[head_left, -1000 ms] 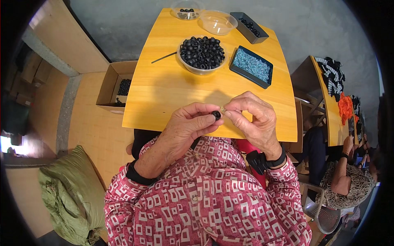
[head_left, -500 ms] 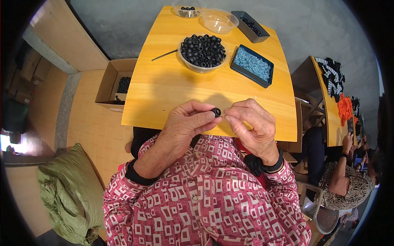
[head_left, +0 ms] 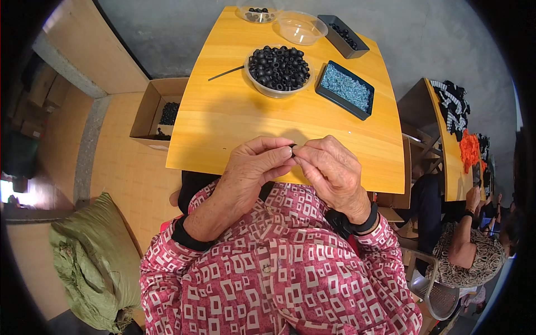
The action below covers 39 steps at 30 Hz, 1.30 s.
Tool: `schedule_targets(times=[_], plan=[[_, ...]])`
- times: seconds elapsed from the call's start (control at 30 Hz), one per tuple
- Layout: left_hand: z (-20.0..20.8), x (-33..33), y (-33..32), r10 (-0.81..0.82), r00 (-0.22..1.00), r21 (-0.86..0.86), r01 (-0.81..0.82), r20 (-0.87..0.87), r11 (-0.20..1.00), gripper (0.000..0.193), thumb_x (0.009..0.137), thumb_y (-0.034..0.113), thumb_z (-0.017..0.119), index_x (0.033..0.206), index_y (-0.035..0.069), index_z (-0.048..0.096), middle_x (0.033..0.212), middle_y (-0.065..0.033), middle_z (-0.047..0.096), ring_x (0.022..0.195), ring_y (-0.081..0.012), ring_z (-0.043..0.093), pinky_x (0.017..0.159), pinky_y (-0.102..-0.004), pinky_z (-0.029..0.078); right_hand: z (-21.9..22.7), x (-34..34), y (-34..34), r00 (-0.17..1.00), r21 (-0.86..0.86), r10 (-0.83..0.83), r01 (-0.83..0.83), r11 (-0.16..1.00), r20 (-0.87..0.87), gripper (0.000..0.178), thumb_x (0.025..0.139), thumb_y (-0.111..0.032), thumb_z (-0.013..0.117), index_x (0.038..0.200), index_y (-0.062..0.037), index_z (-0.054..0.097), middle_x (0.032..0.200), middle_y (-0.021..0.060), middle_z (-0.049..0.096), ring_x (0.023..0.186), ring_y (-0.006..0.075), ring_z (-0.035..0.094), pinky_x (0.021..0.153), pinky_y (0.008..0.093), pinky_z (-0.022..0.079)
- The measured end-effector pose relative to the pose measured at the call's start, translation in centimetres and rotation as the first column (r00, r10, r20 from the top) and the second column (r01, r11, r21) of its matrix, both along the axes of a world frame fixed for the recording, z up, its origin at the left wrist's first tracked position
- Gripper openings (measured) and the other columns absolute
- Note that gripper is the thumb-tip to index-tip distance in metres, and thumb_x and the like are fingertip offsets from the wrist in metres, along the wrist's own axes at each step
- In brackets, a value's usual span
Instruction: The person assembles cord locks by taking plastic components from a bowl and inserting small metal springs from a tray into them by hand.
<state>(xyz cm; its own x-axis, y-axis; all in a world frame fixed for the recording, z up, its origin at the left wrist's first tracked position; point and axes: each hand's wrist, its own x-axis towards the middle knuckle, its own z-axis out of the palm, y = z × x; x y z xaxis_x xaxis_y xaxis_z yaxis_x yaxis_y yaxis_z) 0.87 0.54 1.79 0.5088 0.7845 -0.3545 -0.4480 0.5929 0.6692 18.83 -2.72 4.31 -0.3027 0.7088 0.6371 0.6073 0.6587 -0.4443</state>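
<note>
1. Evidently, everything centres on a small black bead (head_left: 292, 149), held up at the near edge of the counter (head_left: 206, 123).
2. The left hand (head_left: 250, 162) is clamped on it, thumb and fingers pinching; the right hand (head_left: 334, 167) has thumb and forefinger drawn together, meeting the bead's other side.
3. I'd judge this is close fitting work at the bead's face; the next move seems to call for a steady left pinch and small, well-aimed right fingertips.
4. Fingers cover most of the bead, so I can't see its hole, nor tell whether the right pinch holds something thin.
5. Past the hands stand a heaped bowl of black beads (head_left: 276, 95), a thin dark stick (head_left: 226, 73) beside it, and a dark tray of pale blue beads (head_left: 339, 105).
6. Farther back, another bowl (head_left: 258, 20) is cut off above; left, the counter hides part of a cardboard box (head_left: 146, 111).
</note>
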Motion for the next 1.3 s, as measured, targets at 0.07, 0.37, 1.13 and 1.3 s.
schedule_targets(times=[0.07,0.37,1.13,1.3], plan=[[0.1,0.0,0.0,-0.002,1.000,-0.009,0.002,0.007,1.000,0.013,0.089,0.006,0.065,0.102,0.003,0.064,0.096,-0.0050,0.066,0.084,-0.0127,0.065,0.078,-0.0233,0.056,0.1,0.1,0.0,1.000,-0.023,-0.003,0.002,1.000,-0.028,0.019,0.074,0.005,0.069,0.093,0.0029,0.066,0.085,0.0128,0.063,0.074,0.0261,0.062,0.063,0.0331,0.051],[0.5,-0.1,0.0,-0.025,1.000,0.046,0.025,-0.013,0.999,0.010,0.089,0.005,0.065,0.098,0.003,0.064,0.096,-0.0055,0.066,0.087,-0.0143,0.066,0.077,-0.0240,0.056,0.0,0.3,-0.2,0.991,-0.096,-0.062,0.051,0.994,-0.118,0.020,0.075,0.001,0.072,0.094,0.0023,0.067,0.086,0.0136,0.065,0.077,0.0250,0.065,0.067,0.0309,0.053],[-0.5,0.3,-0.1,-0.038,0.999,0.013,0.038,-0.018,0.999,0.013,0.091,0.008,0.064,0.104,0.004,0.065,0.096,-0.0041,0.065,0.086,-0.0112,0.064,0.079,-0.0241,0.056,-0.9,0.5,0.5,0.997,-0.042,-0.001,-0.003,0.999,-0.075,0.023,0.072,-0.001,0.074,0.093,0.0031,0.066,0.086,0.0127,0.065,0.077,0.0265,0.063,0.065,0.0333,0.053],[-0.5,0.2,0.1,0.002,0.998,0.043,0.000,-0.058,0.999,0.015,0.089,0.005,0.064,0.104,0.004,0.065,0.097,-0.0044,0.065,0.087,-0.0119,0.064,0.079,-0.0239,0.056,-0.9,0.5,0.5,0.999,-0.008,0.012,-0.013,1.000,-0.044,0.023,0.072,0.000,0.073,0.094,0.0035,0.066,0.088,0.0134,0.064,0.078,0.0270,0.063,0.066,0.0336,0.052]])
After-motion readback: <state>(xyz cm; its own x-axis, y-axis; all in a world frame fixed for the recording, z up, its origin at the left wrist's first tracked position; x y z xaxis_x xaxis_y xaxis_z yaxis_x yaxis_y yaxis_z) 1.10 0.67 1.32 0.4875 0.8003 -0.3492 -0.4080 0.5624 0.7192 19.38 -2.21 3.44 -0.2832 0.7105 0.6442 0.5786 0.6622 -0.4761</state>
